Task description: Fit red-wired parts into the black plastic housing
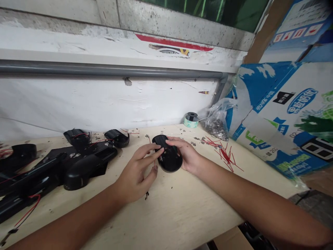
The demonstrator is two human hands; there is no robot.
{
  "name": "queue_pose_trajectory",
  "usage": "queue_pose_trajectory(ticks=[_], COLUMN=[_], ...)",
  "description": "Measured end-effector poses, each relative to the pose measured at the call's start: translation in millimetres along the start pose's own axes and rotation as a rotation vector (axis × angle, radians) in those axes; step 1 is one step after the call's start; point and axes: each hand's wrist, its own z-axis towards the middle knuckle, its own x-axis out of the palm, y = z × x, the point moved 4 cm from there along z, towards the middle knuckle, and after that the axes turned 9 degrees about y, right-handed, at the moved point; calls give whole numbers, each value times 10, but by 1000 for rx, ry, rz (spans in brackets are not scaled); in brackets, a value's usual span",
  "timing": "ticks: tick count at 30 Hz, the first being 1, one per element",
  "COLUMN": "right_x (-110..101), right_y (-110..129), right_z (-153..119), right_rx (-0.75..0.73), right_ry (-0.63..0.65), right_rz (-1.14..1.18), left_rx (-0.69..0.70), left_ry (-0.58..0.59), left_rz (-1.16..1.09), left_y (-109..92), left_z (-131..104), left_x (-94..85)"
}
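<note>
A glossy black plastic housing (pixel 170 160) with a rounded end is held just above the pale tabletop, near the middle of the view. My right hand (pixel 186 152) grips its right side, thumb and fingers round the edge. At its left edge my left hand (pixel 142 168) has its fingers apart, with the fingertips touching the housing's inner face. A thin red wire shows between my left hand and the housing. Below my left fingers a small dark connector (pixel 147 196) hangs or lies; which one is unclear.
Several black housings (pixel 83 170) with red and black wires lie at the left. Short red wires (pixel 227 156) are scattered at the right, near a clear bag (pixel 217 125) of metal bits and a tape roll (pixel 191 120). A printed carton (pixel 286 114) stands at the right edge.
</note>
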Motion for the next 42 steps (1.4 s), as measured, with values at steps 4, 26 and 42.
queue_pose_trajectory(ticks=[4, 26, 42], right_x=[1, 72, 47], right_y=[-21, -23, -90], right_z=[-3, -55, -74], right_rx=[16, -57, 65], right_ry=[12, 63, 65], right_rz=[51, -285, -283], left_rx=[-10, -83, 248], left_ry=[17, -199, -94], left_rz=[-3, -96, 189], left_y=[-1, 121, 106], left_z=[2, -14, -5], left_x=[6, 8, -12])
